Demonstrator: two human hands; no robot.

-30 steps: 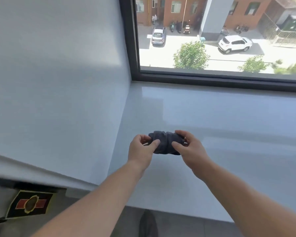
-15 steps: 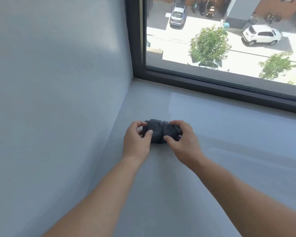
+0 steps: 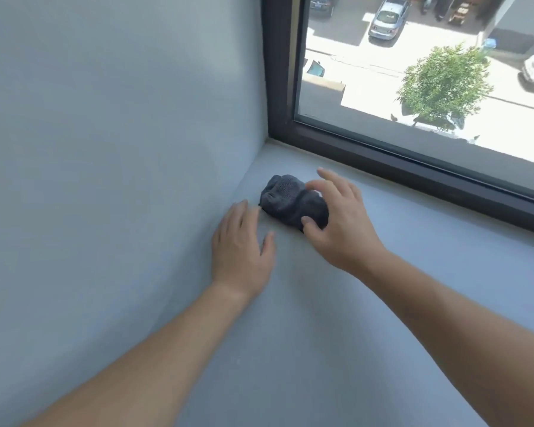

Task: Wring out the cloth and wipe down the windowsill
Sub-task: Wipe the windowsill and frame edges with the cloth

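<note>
Left hand (image 3: 244,245) just released the dark cloth (image 3: 287,198), lying spread at its seven o'clock; right hand (image 3: 339,220) grips it; windowsill (image 3: 352,334) wiping likely starts.

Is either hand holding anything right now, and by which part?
The right hand grips the bunched dark cloth at its right end, on the windowsill. The left hand rests flat beside it, holding nothing.

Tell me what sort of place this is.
Probably an indoor room on an upper floor, at a window corner. A pale windowsill, the cloth lying on it, meets a dark window frame, and through the glass a parked car and a tree are seen from above.
</note>
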